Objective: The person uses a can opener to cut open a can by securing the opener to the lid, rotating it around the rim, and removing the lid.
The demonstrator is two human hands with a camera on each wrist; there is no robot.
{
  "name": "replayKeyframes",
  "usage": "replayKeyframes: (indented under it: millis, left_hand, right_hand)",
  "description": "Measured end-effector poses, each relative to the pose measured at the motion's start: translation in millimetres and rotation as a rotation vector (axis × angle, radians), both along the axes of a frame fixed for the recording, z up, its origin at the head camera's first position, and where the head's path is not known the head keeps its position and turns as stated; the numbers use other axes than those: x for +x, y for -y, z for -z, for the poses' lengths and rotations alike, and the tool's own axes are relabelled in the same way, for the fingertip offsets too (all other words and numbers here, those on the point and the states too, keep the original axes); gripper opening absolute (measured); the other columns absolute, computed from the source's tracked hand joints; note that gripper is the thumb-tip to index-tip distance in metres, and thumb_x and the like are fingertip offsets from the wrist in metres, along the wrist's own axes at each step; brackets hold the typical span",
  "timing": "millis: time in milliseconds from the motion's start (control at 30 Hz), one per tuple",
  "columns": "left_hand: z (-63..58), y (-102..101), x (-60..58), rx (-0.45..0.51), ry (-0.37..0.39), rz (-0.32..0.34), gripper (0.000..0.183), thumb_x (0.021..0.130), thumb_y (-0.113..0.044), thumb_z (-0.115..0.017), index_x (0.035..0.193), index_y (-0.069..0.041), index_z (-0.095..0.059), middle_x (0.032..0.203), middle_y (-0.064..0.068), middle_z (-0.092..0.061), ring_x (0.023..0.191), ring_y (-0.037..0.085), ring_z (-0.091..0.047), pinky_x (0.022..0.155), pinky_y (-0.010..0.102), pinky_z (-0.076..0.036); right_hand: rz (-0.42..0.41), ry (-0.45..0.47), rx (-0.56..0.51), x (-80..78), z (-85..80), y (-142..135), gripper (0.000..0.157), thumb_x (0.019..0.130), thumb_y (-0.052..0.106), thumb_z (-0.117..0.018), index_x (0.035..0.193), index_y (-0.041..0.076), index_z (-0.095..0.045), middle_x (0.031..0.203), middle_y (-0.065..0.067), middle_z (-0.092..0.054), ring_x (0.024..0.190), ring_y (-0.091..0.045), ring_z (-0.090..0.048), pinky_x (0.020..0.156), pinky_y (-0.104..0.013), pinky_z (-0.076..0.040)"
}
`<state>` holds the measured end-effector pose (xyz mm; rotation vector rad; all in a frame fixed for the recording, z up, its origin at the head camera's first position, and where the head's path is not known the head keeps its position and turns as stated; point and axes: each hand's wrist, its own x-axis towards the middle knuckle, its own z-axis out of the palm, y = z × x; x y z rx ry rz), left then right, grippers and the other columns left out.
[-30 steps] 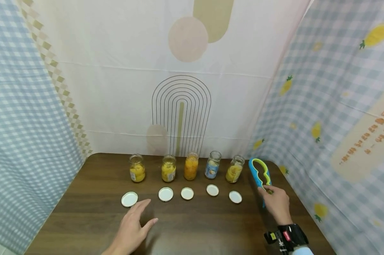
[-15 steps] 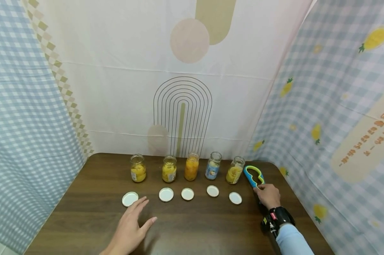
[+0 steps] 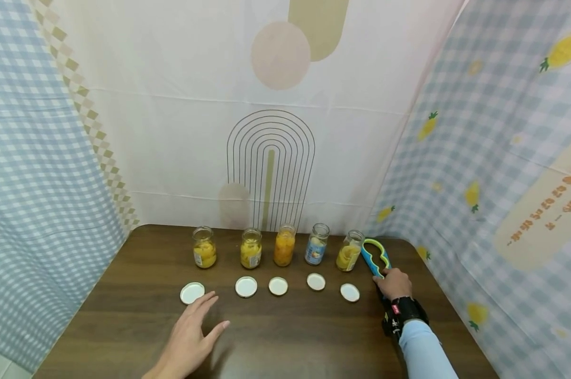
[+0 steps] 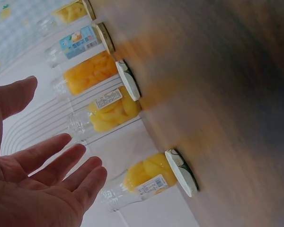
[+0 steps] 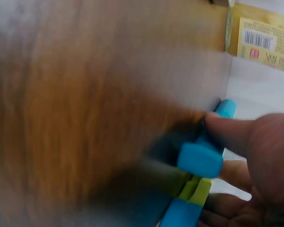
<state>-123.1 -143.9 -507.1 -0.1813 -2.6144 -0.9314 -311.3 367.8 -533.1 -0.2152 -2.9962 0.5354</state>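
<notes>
On the right side of the table, my right hand holds the near end of a blue and green jar opener. In the right wrist view the thumb lies on one side of the jar opener and the fingers on the other. Its looped far end comes close beside the rightmost jar, an open glass jar of yellow fruit. My left hand hovers with fingers spread and holds nothing. Its fingertips are right by the leftmost white lid.
Several open glass jars of fruit stand in a row at the back, including a leftmost jar, an orange-filled jar and a blue-labelled jar. Lids such as a middle lid lie before them. Cloth curtains surround the table.
My right hand has moved left and a little forward with the jar opener, bringing its loop nearer the rightmost jar. My left hand has barely shifted; jars and lids stay put.
</notes>
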Motion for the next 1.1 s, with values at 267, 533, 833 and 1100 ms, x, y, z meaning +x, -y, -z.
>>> replayKeyframes:
  millis: [267,533,833,1100]
  left_hand:
    - [1.5,-2,4.3,-0.016,-0.006,0.014,0.054,0.089,-0.027,-0.087,0.134,-0.001,-0.070,0.143,0.017,-0.068,0.135,0.043,-0.062,0.105,0.067,-0.050]
    - [-2.0,2,4.9,-0.021,-0.059,-0.013,0.054,0.088,-0.024,-0.088,0.133,0.000,-0.071,0.141,0.018,-0.069,0.133,0.043,-0.063,0.104,0.068,-0.049]
    - [1.3,-1,5.5,-0.040,-0.015,0.011,0.056,0.090,-0.025,-0.087,0.136,0.001,-0.069,0.143,0.020,-0.068,0.134,0.043,-0.063,0.104,0.067,-0.051]
    - [0.6,1,2.8,-0.053,-0.045,0.013,0.056,0.088,-0.024,-0.088,0.135,0.001,-0.070,0.142,0.020,-0.069,0.133,0.043,-0.064,0.104,0.067,-0.051]
  right_hand:
    - [-0.010,0.042,0.054,8.7,-3.0,-8,0.055,0.096,0.041,-0.077,0.057,0.011,-0.052,0.061,-0.008,-0.054,0.059,-0.027,-0.057,0.055,-0.041,-0.046]
    - [-0.035,0.016,0.083,0.7,-7.6,-2,0.062,0.095,0.042,-0.077,0.051,0.016,-0.043,0.053,0.001,-0.040,0.053,-0.023,-0.053,0.051,-0.036,-0.041]
    - [-0.030,0.037,0.087,4.9,-11.5,3,0.058,0.097,0.041,-0.076,0.055,0.012,-0.050,0.056,-0.004,-0.047,0.058,-0.025,-0.056,0.057,-0.042,-0.047]
    - [-0.042,0.020,0.087,0.4,-3.4,-3,0.055,0.097,0.042,-0.077,0.057,0.012,-0.055,0.058,-0.004,-0.051,0.059,-0.025,-0.057,0.060,-0.046,-0.050]
